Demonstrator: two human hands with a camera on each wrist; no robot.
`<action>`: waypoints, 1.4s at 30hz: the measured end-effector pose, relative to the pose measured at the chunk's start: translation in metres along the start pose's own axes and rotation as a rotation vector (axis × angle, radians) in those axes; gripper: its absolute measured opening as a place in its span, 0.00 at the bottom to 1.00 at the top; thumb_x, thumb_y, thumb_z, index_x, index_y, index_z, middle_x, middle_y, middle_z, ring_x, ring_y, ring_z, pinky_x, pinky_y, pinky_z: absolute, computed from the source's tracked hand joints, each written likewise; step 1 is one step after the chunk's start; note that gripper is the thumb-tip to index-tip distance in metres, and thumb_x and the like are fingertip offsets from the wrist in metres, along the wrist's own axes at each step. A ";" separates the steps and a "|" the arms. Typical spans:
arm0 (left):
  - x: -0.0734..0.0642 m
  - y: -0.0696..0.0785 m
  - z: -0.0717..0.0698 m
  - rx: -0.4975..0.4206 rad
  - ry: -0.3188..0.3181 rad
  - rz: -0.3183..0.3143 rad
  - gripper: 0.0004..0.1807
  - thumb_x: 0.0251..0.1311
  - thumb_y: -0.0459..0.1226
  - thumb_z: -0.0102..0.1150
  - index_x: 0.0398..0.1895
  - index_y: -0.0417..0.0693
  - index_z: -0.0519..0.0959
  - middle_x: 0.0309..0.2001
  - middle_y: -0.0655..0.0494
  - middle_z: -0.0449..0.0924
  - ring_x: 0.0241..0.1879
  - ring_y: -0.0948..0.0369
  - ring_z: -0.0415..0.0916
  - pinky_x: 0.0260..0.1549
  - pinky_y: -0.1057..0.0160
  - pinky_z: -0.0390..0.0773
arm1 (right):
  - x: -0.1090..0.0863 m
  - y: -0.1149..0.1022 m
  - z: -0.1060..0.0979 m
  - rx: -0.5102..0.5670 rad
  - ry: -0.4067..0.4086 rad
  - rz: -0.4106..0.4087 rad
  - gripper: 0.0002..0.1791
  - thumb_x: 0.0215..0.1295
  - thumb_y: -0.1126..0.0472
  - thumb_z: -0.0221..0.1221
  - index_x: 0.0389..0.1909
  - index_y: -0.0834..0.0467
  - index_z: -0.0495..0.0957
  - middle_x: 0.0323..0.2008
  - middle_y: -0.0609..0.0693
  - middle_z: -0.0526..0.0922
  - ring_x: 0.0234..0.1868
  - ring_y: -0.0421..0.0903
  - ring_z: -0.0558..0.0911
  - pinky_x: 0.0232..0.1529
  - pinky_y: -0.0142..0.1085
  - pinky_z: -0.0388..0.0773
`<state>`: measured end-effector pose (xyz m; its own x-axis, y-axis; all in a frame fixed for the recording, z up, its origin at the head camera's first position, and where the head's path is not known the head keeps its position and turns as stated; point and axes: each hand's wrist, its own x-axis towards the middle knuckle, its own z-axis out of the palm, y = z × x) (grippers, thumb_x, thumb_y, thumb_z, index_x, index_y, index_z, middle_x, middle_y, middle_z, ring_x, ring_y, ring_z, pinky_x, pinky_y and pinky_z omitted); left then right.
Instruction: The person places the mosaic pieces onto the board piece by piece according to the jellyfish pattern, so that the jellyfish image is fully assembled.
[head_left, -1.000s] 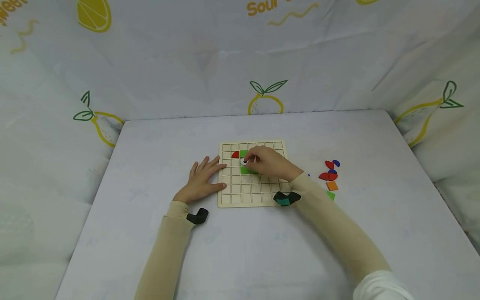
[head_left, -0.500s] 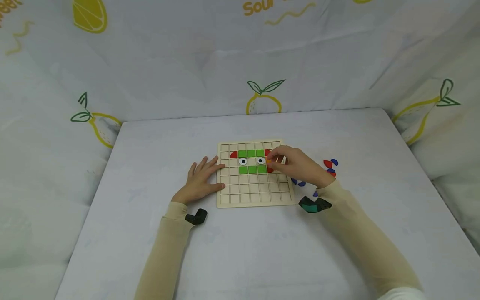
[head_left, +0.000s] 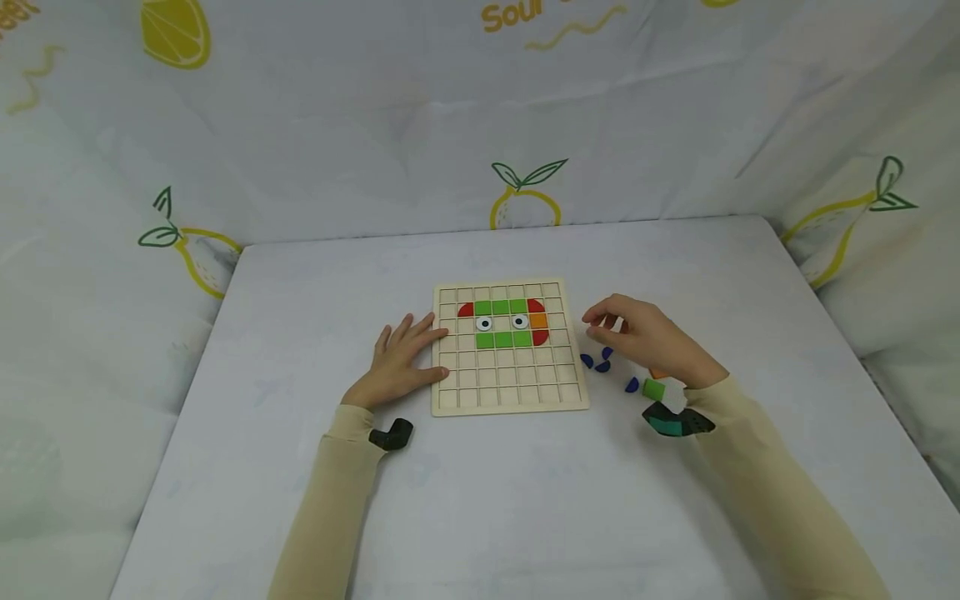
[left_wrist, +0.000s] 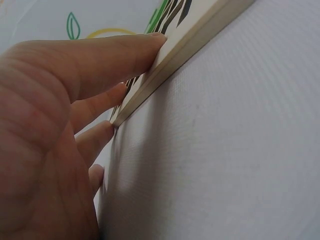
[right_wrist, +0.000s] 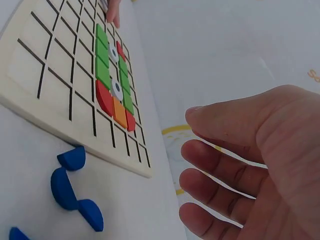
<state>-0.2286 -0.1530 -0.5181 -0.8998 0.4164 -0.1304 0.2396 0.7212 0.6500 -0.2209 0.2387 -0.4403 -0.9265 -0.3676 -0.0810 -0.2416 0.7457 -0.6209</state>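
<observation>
A square wooden grid board (head_left: 510,392) lies on the table with tiles in its upper rows. Two rows of green squares (head_left: 501,340) run above and below two white eye discs (head_left: 520,322). Red quarter-round pieces (head_left: 540,337) sit at several corners, with an orange square (head_left: 537,321) between the two on the right. My left hand (head_left: 397,362) is spread, its thumb and fingertips touching the board's left edge. Beyond the right edge hovers my right hand (head_left: 648,337), fingers loosely bent; the right wrist view shows nothing between thumb and fingers.
Several blue half-round pieces (head_left: 602,367) lie just right of the board. A green piece (head_left: 653,389) and a partly covered orange piece (head_left: 657,374) are below my right hand, which hides other loose pieces. A white cloth with printed lemons (head_left: 525,204) hangs behind the table.
My right hand has moved right, from the left eye disc to the orange square, then off the board, uncovering the tiles. My left hand stays at the board's edge.
</observation>
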 end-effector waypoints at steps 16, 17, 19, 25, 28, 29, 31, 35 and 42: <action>0.000 -0.002 0.001 0.007 0.006 0.002 0.38 0.63 0.48 0.65 0.76 0.57 0.66 0.83 0.55 0.46 0.83 0.50 0.29 0.77 0.41 0.21 | -0.027 0.032 -0.014 -0.038 0.019 0.054 0.13 0.72 0.64 0.59 0.55 0.60 0.80 0.45 0.54 0.82 0.45 0.50 0.79 0.39 0.27 0.78; 0.000 -0.001 0.001 0.005 0.008 0.004 0.37 0.63 0.48 0.65 0.76 0.57 0.66 0.83 0.55 0.47 0.83 0.50 0.29 0.77 0.40 0.22 | -0.029 0.034 -0.014 -0.051 0.025 0.047 0.14 0.71 0.66 0.59 0.55 0.61 0.80 0.46 0.55 0.82 0.46 0.50 0.79 0.40 0.25 0.78; -0.001 0.001 0.000 0.000 0.009 0.006 0.37 0.63 0.48 0.65 0.75 0.56 0.67 0.83 0.54 0.47 0.83 0.50 0.29 0.77 0.40 0.22 | -0.032 0.039 -0.015 -0.074 0.037 0.040 0.14 0.70 0.69 0.59 0.55 0.62 0.80 0.47 0.56 0.82 0.47 0.51 0.79 0.40 0.24 0.77; -0.002 0.001 -0.001 0.011 0.005 0.003 0.37 0.63 0.48 0.65 0.76 0.55 0.66 0.83 0.53 0.47 0.83 0.48 0.30 0.77 0.39 0.23 | -0.039 0.051 -0.015 -0.102 0.036 0.080 0.15 0.70 0.69 0.57 0.55 0.62 0.80 0.49 0.57 0.81 0.46 0.52 0.77 0.37 0.27 0.78; -0.003 0.002 -0.001 0.015 0.002 -0.001 0.37 0.64 0.48 0.64 0.76 0.55 0.66 0.83 0.53 0.47 0.83 0.48 0.30 0.77 0.39 0.23 | -0.040 0.054 -0.015 -0.101 0.017 0.109 0.15 0.70 0.67 0.57 0.55 0.62 0.79 0.50 0.58 0.81 0.47 0.53 0.78 0.37 0.29 0.78; -0.003 0.002 -0.001 0.014 0.002 -0.001 0.37 0.63 0.47 0.64 0.76 0.55 0.66 0.83 0.53 0.47 0.83 0.48 0.30 0.77 0.39 0.23 | -0.041 0.055 -0.014 -0.103 0.013 0.115 0.15 0.70 0.67 0.57 0.56 0.62 0.79 0.50 0.58 0.81 0.47 0.54 0.78 0.37 0.29 0.78; -0.003 0.002 -0.001 0.009 0.003 0.001 0.37 0.63 0.47 0.64 0.76 0.55 0.66 0.83 0.52 0.47 0.83 0.48 0.30 0.77 0.39 0.23 | -0.040 0.058 -0.013 -0.109 0.006 0.115 0.15 0.70 0.67 0.58 0.56 0.62 0.79 0.50 0.58 0.81 0.47 0.54 0.78 0.37 0.29 0.78; -0.003 0.003 -0.001 0.005 0.005 0.004 0.37 0.63 0.47 0.64 0.75 0.54 0.66 0.83 0.52 0.47 0.83 0.48 0.30 0.77 0.39 0.23 | -0.039 0.064 -0.010 -0.086 -0.011 0.119 0.16 0.70 0.67 0.59 0.57 0.61 0.79 0.48 0.57 0.83 0.46 0.52 0.79 0.37 0.30 0.78; -0.002 0.003 -0.001 0.000 0.003 0.002 0.37 0.63 0.48 0.65 0.76 0.55 0.66 0.83 0.53 0.47 0.83 0.49 0.30 0.77 0.40 0.23 | -0.037 0.067 -0.002 -0.118 -0.011 0.142 0.15 0.68 0.65 0.62 0.54 0.61 0.80 0.46 0.56 0.81 0.42 0.49 0.78 0.41 0.36 0.80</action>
<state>-0.2259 -0.1519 -0.5151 -0.9003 0.4162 -0.1273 0.2411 0.7204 0.6503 -0.2033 0.3034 -0.4779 -0.9506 -0.2596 -0.1704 -0.1414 0.8504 -0.5067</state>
